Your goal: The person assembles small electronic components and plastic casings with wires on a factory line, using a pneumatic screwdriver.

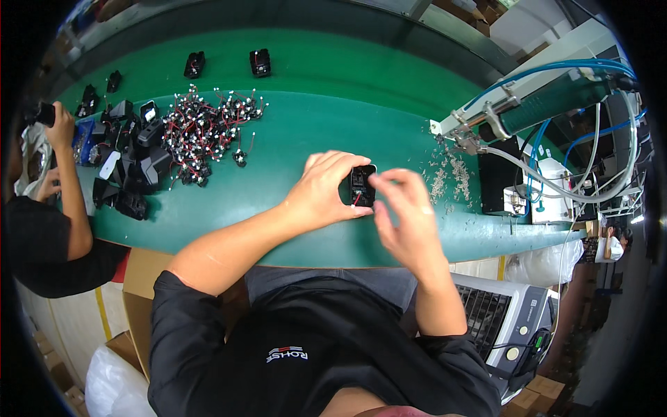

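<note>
Over the green workbench point(299, 118), my left hand point(314, 189) grips a small black plastic housing point(360, 183), its thumb and fingers wrapped round the left side. The housing's open face points up and shows dark inner parts, with a bit of red wire and a white connector near its lower end. Close by its right edge is my right hand point(408, 221), slightly blurred, with thumb and fingers apart. I see nothing held in it; whether a fingertip touches the housing, I cannot tell.
Left lie a heap of small wired parts point(201, 132) and black and grey casings point(142, 163). Two black housings point(260, 62) stand farther back. Tiny pale pieces point(448, 174) are scattered right, below a clamped green tool point(538, 104) with hoses. A co-worker's arm point(76, 187) is far left.
</note>
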A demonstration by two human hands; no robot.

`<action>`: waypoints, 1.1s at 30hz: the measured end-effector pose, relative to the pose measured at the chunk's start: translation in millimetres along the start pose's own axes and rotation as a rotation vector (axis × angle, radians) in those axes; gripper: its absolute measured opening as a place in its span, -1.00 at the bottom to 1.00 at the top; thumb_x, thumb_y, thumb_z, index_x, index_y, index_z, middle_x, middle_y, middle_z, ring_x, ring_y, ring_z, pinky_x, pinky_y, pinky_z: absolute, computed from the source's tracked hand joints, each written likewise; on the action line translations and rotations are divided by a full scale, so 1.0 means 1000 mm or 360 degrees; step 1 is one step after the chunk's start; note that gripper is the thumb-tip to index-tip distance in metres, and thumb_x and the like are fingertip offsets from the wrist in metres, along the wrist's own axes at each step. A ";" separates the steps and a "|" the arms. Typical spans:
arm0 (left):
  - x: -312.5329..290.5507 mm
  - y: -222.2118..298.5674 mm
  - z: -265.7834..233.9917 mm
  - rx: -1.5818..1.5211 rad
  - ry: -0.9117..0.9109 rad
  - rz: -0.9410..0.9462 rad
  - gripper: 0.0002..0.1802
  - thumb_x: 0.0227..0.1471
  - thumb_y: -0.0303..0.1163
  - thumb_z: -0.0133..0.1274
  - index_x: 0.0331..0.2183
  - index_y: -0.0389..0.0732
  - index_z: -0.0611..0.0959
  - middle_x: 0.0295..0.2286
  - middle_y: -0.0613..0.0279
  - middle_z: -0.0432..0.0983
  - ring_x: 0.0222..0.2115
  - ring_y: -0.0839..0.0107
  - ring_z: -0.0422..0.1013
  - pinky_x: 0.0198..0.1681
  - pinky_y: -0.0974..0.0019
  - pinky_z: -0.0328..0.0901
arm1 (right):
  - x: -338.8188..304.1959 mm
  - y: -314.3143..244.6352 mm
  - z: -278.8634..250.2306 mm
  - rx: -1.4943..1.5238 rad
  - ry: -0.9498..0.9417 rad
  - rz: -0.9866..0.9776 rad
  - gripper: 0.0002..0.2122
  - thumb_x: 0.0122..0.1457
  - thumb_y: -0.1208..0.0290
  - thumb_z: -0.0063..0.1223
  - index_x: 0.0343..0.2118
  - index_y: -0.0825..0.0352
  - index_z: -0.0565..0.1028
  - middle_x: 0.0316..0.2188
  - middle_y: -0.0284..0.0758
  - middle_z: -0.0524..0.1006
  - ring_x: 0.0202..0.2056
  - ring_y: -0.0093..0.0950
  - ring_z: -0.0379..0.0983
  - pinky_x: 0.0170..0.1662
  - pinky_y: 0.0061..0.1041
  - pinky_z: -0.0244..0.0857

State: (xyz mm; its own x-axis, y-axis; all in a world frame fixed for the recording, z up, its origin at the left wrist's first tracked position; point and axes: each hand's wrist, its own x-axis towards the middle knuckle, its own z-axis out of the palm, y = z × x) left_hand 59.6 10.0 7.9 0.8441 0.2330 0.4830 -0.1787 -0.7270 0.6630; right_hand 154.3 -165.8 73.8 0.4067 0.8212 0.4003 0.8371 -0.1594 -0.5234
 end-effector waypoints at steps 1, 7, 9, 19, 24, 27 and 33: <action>-0.002 -0.003 0.001 -0.0261 -0.0007 -0.0135 -0.12 -0.30 -0.21 0.53 0.10 -0.10 0.51 -0.03 0.18 0.52 0.05 0.15 0.40 0.12 0.11 0.19 | 0.010 -0.001 -0.013 -0.0219 0.0219 -0.0233 -0.58 0.01 0.68 0.20 0.00 0.38 0.54 -0.06 -0.16 0.50 -0.09 -0.18 0.47 0.00 -0.32 0.39; 0.001 -0.007 0.002 -0.0123 -0.0059 -0.0107 -0.21 -0.29 -0.22 0.54 0.01 -0.10 0.52 -0.01 0.19 0.51 0.07 0.18 0.41 0.14 0.14 0.12 | 0.102 0.006 -0.096 -0.0195 0.1587 -0.0319 -0.39 0.26 0.29 0.20 0.25 0.50 0.20 0.10 -0.09 0.42 0.12 -0.22 0.35 0.12 -0.31 0.29; -0.001 -0.009 0.002 -0.0097 -0.0101 -0.0101 -0.25 -0.30 -0.22 0.54 -0.04 -0.10 0.53 -0.01 0.18 0.51 0.07 0.19 0.41 0.12 0.15 0.12 | 0.129 0.008 -0.113 0.0396 0.1361 -0.0026 -0.38 0.34 0.02 0.02 0.21 0.46 0.20 0.04 -0.09 0.45 -0.06 -0.29 0.48 -0.02 -0.31 0.42; -0.002 -0.009 0.005 0.0043 -0.0166 -0.0091 -0.54 -0.26 -0.15 0.49 -0.34 -0.11 0.62 -0.01 0.18 0.49 -0.01 0.21 0.40 0.07 0.14 0.09 | 0.104 -0.023 -0.063 0.1191 0.1208 0.0056 -0.15 0.33 -0.40 -0.52 0.09 0.49 0.34 -0.48 -0.21 0.53 -0.44 -0.36 0.48 -0.27 -0.40 0.44; -0.001 -0.010 0.006 0.0040 -0.0186 -0.0078 -0.52 -0.26 -0.14 0.49 -0.29 -0.10 0.65 -0.05 0.25 0.46 -0.01 0.22 0.37 0.06 0.13 0.09 | 0.090 -0.029 -0.040 0.1517 0.1133 0.0067 0.00 0.18 -0.56 -0.65 0.00 0.51 0.39 -0.59 -0.21 0.48 -0.55 -0.42 0.44 -0.41 -0.48 0.38; -0.001 -0.008 0.005 0.0070 -0.0225 -0.0112 -0.50 -0.25 -0.12 0.49 -0.25 -0.09 0.67 -0.04 0.25 0.46 -0.01 0.21 0.37 0.06 0.13 0.10 | 0.090 -0.025 -0.030 0.1552 0.1096 0.0097 0.01 0.17 -0.58 -0.66 -0.02 0.50 0.39 -0.62 -0.23 0.45 -0.59 -0.42 0.40 -0.48 -0.51 0.33; -0.002 -0.009 0.008 0.0008 -0.0197 -0.0085 -0.58 -0.28 -0.14 0.51 -0.47 -0.12 0.62 -0.06 0.25 0.47 -0.05 0.22 0.37 0.02 0.14 0.09 | 0.094 -0.028 -0.038 0.1540 0.1062 0.0117 0.01 0.14 -0.60 -0.72 -0.04 0.45 0.39 -0.61 -0.23 0.41 -0.62 -0.40 0.35 -0.48 -0.50 0.33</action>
State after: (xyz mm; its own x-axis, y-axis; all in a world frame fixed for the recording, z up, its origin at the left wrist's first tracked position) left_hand 64.1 11.1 -4.0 0.9083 0.1904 0.3725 -0.1294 -0.7189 0.6830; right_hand 183.5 -104.9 154.7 0.7938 0.3322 0.5094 0.2939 0.5237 -0.7996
